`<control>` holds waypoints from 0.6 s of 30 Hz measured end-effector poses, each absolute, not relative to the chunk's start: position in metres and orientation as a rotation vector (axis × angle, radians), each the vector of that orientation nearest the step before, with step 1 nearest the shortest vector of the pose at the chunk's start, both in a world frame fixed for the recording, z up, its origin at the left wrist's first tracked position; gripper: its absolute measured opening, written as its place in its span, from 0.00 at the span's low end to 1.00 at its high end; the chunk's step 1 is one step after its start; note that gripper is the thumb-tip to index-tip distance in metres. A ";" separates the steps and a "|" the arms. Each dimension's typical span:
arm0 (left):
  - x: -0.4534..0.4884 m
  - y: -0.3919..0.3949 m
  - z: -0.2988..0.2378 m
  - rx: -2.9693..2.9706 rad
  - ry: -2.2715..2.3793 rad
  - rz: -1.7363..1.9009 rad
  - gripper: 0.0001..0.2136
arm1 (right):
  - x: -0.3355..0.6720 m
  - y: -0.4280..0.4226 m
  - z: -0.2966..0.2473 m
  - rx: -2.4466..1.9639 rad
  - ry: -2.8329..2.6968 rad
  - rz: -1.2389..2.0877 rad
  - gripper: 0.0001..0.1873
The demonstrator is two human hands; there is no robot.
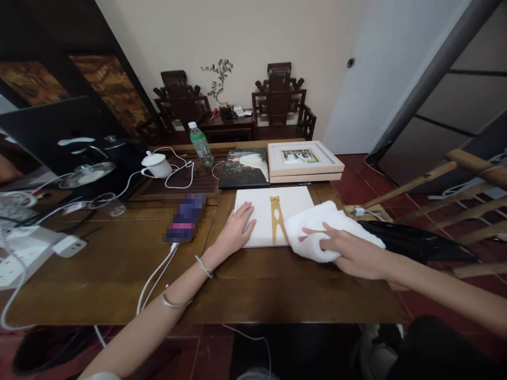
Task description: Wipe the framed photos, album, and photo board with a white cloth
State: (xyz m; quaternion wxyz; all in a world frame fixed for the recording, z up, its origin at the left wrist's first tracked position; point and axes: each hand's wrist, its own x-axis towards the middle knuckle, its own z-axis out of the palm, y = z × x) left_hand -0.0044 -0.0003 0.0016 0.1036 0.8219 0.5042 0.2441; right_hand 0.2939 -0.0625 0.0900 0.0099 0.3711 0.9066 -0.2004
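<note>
A white board (259, 211) with a tan, long-legged animal figure (275, 214) on it lies on the brown wooden table (277, 295). Fingers stretched out, my left hand (240, 227) rests flat on the left part of the board. My right hand (348, 250) grips a white towel (312, 227), bunched over the board's right side and lower right corner. The towel hides that part of the board and spreads out past it to the right.
Behind the board lie a dark picture panel (245, 166) and a light wood picture frame (304, 158). A phone (184, 219) with white cables, a green-labelled bottle (201, 145) and a lidded white cup (157, 164) stand to the left. A wooden chair (420, 179) is at right.
</note>
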 end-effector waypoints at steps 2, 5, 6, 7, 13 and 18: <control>-0.004 0.000 0.002 2.429 1.492 0.699 0.20 | 0.293 -0.047 0.090 1.171 2.840 -0.554 0.16; -0.004 0.000 0.003 2.429 1.503 0.680 0.20 | 0.289 -0.011 0.088 1.241 2.839 -0.399 0.12; -0.004 0.000 0.003 2.428 1.505 0.674 0.20 | 0.287 0.003 0.087 1.252 2.845 -0.367 0.10; -0.004 0.000 0.004 2.428 1.505 0.668 0.20 | 0.284 0.017 0.087 1.255 2.858 -0.350 0.09; -0.005 0.000 0.004 2.446 1.491 0.675 0.20 | 0.274 0.076 0.081 1.339 2.912 -0.314 0.08; -0.006 0.001 0.003 2.450 1.485 0.681 0.20 | 0.272 0.062 0.072 1.364 2.923 -0.228 0.09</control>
